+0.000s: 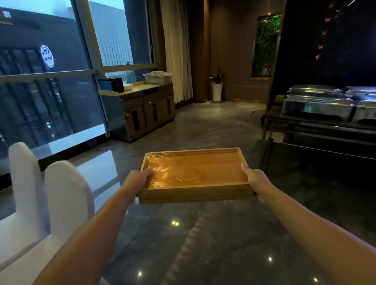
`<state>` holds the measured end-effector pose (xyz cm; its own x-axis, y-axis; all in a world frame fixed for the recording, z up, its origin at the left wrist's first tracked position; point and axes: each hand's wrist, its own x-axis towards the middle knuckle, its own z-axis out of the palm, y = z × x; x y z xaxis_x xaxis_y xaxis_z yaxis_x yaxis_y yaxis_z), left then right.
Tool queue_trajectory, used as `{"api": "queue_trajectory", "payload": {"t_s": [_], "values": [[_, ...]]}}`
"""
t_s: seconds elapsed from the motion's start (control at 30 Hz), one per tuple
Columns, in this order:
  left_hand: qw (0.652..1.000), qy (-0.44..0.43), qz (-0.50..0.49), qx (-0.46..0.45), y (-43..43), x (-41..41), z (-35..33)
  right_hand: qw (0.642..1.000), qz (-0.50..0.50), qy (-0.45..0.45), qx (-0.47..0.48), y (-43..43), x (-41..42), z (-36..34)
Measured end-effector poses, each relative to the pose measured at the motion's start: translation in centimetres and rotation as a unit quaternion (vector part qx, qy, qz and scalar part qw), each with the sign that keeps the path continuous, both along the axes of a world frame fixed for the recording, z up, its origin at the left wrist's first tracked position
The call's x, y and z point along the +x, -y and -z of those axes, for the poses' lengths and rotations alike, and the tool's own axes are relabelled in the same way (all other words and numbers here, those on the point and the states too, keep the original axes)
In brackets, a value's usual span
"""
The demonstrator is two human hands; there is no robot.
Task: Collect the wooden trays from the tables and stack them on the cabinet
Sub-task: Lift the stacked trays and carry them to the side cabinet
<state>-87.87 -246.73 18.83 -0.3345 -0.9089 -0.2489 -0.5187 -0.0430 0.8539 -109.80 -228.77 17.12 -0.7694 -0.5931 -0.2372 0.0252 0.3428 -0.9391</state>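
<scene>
Both hands' grip clamps the wooden tray (196, 173); cabinet (144, 109) ahead across bare floor.

left hand (138, 179) + right hand (256, 178) grip wooden tray (196, 175) ends; cabinet (145, 109) ahead

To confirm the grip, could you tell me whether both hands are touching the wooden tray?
Touching. The head view shows the left hand wrapped over the left edge of the wooden tray and the right hand clasping its right edge.
</scene>
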Motion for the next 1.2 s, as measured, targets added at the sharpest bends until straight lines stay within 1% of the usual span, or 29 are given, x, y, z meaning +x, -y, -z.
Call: {"api": "queue_trajectory", "payload": {"t_s": [0.17,0.33,0.57,0.7,0.83,1.0,1.2], "values": [[1.0,0.003,0.004,0.002,12.6,-11.8,-1.3,1.0,-0.001,-0.006,0.015,12.8,-12.2,-1.4],[1.0,0.0,-0.017,0.0,24.4,-21.8,-2.7,0.999,-0.005,-0.035,0.023,25.4,-22.8,-3.4],[0.998,0.027,-0.052,-0.011,40.8,-34.5,-0.6,0.998,-0.044,-0.04,0.021,43.7,-36.4,-1.0],[0.996,0.042,-0.072,-0.032,51.7,-42.0,-0.1,0.996,-0.076,-0.045,0.016,56.0,-44.7,-0.1],[0.994,0.03,-0.097,-0.05,63.7,-48.8,-1.5,0.994,-0.1,-0.045,-0.012,69.8,-52.9,-1.7],[0.99,0.014,-0.124,-0.065,77.5,-54.6,-2.9,0.99,-0.133,-0.036,-0.031,84.9,-59.4,-3.1],[0.99,0.016,-0.127,-0.062,95.9,-61.1,-1.6,0.99,-0.132,-0.038,-0.019,103.7,-66.0,-1.3]]}}
